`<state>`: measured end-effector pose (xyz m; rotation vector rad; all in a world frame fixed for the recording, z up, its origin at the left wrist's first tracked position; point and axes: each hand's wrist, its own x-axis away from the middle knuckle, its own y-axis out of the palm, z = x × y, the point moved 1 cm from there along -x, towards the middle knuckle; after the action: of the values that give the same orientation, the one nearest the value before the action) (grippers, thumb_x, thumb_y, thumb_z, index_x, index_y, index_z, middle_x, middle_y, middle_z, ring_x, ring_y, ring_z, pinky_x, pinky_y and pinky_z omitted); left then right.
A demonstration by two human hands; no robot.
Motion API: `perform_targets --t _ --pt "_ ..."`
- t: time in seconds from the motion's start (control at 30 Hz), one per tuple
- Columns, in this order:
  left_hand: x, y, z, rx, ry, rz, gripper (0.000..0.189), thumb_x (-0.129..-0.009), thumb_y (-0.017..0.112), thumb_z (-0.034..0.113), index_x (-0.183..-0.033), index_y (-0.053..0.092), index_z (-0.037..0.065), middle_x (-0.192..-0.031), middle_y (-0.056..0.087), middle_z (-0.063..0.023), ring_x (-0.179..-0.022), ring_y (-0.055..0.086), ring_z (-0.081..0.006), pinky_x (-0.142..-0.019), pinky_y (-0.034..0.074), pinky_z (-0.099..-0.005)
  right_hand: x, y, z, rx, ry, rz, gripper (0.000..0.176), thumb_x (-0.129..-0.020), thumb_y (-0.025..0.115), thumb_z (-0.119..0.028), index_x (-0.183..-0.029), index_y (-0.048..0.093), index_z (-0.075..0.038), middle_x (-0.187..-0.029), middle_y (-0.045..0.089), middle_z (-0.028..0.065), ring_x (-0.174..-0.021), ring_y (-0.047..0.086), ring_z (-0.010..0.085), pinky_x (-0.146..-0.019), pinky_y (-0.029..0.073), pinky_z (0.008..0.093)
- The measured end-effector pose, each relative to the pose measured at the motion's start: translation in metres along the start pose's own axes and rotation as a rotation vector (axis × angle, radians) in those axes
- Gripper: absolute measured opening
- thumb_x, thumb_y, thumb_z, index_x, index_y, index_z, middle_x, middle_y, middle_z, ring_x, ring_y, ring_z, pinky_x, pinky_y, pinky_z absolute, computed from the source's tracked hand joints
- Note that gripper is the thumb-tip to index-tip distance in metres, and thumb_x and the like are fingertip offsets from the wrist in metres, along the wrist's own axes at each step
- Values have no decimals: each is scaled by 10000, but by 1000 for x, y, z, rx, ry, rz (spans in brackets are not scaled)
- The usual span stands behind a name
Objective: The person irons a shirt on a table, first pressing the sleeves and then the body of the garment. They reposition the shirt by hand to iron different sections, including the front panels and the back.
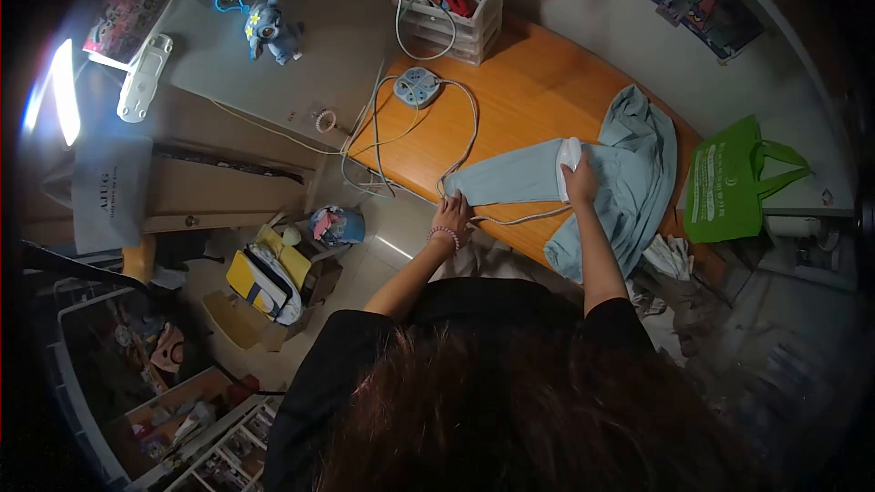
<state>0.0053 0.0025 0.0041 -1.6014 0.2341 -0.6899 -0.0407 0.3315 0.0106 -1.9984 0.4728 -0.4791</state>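
A light blue garment (629, 169) lies on the orange table, bunched up at its right side. One long narrow section of it, like a sleeve or leg, is spread flat toward the left. My right hand (581, 180) is closed around a white iron (569, 164), which rests on this flat section near the bunched cloth. A pale cord (519, 219) runs from near my right wrist along the table's front edge. My left hand (450, 219), with a beaded bracelet at the wrist, holds the left end of the flat section at that edge.
On the wooden table (510, 82) a round power strip (417, 87) with looped cables sits at the left. Clear plastic drawers (474, 23) stand at the back. A green bag (729, 182) is to the right. Boxes and a small bin (337, 226) crowd the floor on my left.
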Motion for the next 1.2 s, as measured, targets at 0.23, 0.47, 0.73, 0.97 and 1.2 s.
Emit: perform_targets --t 0.23,0.47,0.73,0.97,1.2 --pt "-2 -26 0 91 23 121 686 -790 620 461 -1289 469 15 -1221 511 -149 -1197 402 -297 -1027 281 -429 -3 2 3 -101 -76 29 522 -774 738 -262 -1177 498 -32 -957 657 243 -892 631 423 -732 500 497" --pt "-19 -22 29 122 82 -20 718 -807 606 492 -1310 471 -2 -1338 443 -200 -1270 358 -343 -1107 201 -464 57 22 -66 -222 -103 -3 531 -766 742 -290 -1191 516 -65 -907 661 233 -843 638 426 -705 508 512" --pt "-18 4 27 392 -15 2 936 -808 635 490 -1402 252 -124 -1499 178 -314 -1418 162 -416 -1150 166 -487 105 51 -123 -204 -171 -129 412 -771 725 -250 -1066 493 -80 -877 666 226 -812 635 436 -671 502 537" --pt "-19 13 30 294 -15 -92 1064 -758 636 604 -1444 201 -83 -1537 110 -279 -1437 91 -419 -1149 168 -494 102 64 -122 -117 -202 -123 396 -796 706 -234 -1072 474 -69 -858 673 204 -791 653 412 -652 514 520" --pt "-15 7 27 301 2 -123 1091 -734 649 618 -1458 193 -58 -1546 88 -267 -1441 62 -418 -1153 157 -505 99 66 -123 -87 -175 -108 438 -800 718 -225 -1110 458 -58 -860 671 196 -788 657 400 -659 520 503"
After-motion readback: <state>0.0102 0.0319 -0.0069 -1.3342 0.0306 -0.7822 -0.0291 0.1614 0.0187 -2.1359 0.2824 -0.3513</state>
